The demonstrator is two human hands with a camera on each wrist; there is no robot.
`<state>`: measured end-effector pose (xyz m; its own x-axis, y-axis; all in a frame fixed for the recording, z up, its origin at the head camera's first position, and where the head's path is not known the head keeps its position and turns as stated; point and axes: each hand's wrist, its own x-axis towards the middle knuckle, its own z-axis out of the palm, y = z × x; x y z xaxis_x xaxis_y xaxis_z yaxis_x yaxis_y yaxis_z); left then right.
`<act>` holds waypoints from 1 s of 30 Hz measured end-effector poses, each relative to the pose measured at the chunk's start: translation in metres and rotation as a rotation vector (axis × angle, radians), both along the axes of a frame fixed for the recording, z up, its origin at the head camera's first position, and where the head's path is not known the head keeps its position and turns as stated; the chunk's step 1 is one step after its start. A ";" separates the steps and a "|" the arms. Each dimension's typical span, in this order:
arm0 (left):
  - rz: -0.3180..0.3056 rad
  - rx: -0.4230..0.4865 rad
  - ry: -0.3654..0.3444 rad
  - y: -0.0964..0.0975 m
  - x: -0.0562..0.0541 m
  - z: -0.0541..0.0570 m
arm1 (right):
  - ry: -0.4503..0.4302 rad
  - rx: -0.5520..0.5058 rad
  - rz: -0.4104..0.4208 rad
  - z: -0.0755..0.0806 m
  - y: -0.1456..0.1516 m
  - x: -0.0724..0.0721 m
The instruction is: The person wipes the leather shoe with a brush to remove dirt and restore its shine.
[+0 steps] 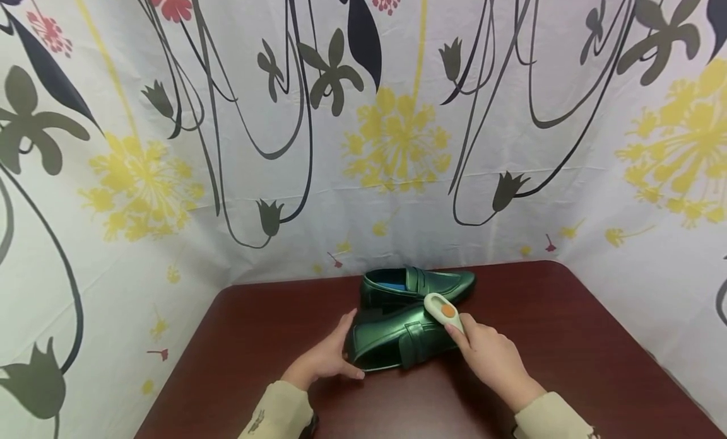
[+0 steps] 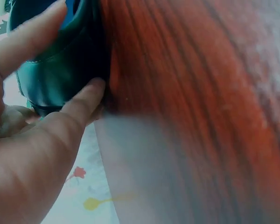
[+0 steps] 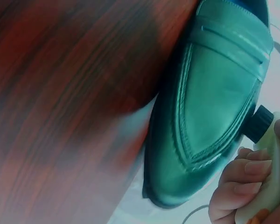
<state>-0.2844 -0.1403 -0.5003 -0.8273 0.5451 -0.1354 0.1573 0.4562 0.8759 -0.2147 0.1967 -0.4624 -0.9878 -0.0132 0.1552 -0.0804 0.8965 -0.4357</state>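
Note:
A glossy dark green loafer point(image 1: 392, 328) lies sideways on the table, its toe to the right. My left hand point(image 1: 326, 357) holds it around the heel, thumb on the near side and fingers on the far side. In my right hand point(image 1: 493, 357) is a small brush point(image 1: 445, 313) with a pale handle and an orange button. In the right wrist view the brush's dark bristles point(image 3: 258, 123) meet the side of the loafer's front part. Behind it stands a matching loafer point(image 1: 449, 281) with a blue insole, partly hidden by the near one.
The dark red wood-grain table point(image 1: 255, 338) has rounded back corners. A white cloth point(image 1: 341, 224) with printed flowers hangs behind it and along both sides.

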 end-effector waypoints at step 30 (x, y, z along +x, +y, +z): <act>0.058 0.013 0.028 0.000 0.000 -0.005 | 0.136 0.211 0.163 0.009 -0.083 -0.004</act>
<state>-0.2842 -0.1400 -0.5051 -0.8610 0.4976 -0.1052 0.1553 0.4541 0.8773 -0.2190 0.1136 -0.4532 -0.9401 -0.2162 0.2635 -0.2760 0.9364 -0.2166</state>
